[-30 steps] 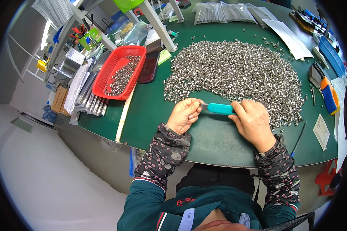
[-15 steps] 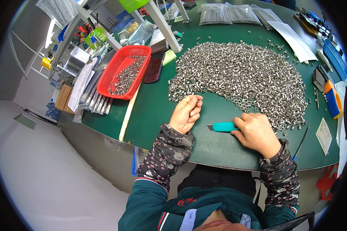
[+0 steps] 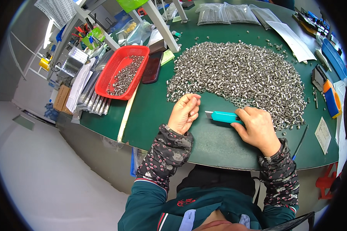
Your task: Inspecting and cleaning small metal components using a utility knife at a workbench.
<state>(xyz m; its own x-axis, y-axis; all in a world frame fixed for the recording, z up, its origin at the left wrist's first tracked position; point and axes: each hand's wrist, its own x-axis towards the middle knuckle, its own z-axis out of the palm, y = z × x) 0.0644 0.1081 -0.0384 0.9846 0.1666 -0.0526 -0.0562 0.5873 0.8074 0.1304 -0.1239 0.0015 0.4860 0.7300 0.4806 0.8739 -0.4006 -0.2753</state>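
Observation:
My right hand (image 3: pixel 258 129) is closed around a teal utility knife (image 3: pixel 224 117), its short blade pointing left over the bare green tabletop. To the left, my left hand (image 3: pixel 185 112) is closed, thumb and fingers pinched together around a small metal ring (image 3: pixel 189 114) that is mostly hidden by the fingers. The blade tip is a short way from the left hand, not touching it. Just beyond both hands spreads a broad pile of small silvery metal rings (image 3: pixel 239 73).
A red plastic basket (image 3: pixel 101 89) holding some rings stands at left, beside a dark phone (image 3: pixel 153 67). Bagged metal tubes (image 3: pixel 216 14) lie at the far edge. At right are a blue-and-orange tool (image 3: pixel 332 99), a pen (image 3: pixel 300 142) and a paper label (image 3: pixel 323 135).
The knife has risen slightly and tilted, its blade now nearer my left hand. The ring that showed at my left fingertips has sunk deeper between the fingers.

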